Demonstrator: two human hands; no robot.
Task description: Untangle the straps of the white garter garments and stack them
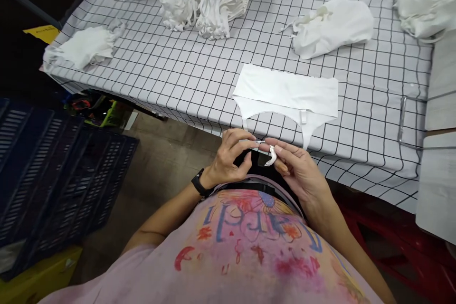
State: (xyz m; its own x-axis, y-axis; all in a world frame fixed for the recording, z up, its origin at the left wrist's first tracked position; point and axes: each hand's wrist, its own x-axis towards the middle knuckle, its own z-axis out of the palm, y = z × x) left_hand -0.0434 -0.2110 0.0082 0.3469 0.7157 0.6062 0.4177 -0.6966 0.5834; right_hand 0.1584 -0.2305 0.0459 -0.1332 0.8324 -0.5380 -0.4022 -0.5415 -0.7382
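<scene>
A white garment with thin straps [288,88] lies flat at the table's front edge, its two strap ends hanging over the edge toward me. My left hand [235,154] is just below the edge, fingers curled around a thin white strap, its thumb apart from them. Close beside it, my right hand [297,164] pinches a short folded piece of white strap [271,156] between thumb and fingers. The fingertips of both hands nearly meet at a small white bit that I cannot make out. A small slider or clip [303,117] shows on the garment's right strap.
Tall stacks of white garments [224,0] stand at the back of the checked table [185,66]. A white garment pile [331,26] lies right of them, a smaller one [87,47] at left. Cartons [438,161] line the right side. Blue crates [60,175] stand on the floor at left.
</scene>
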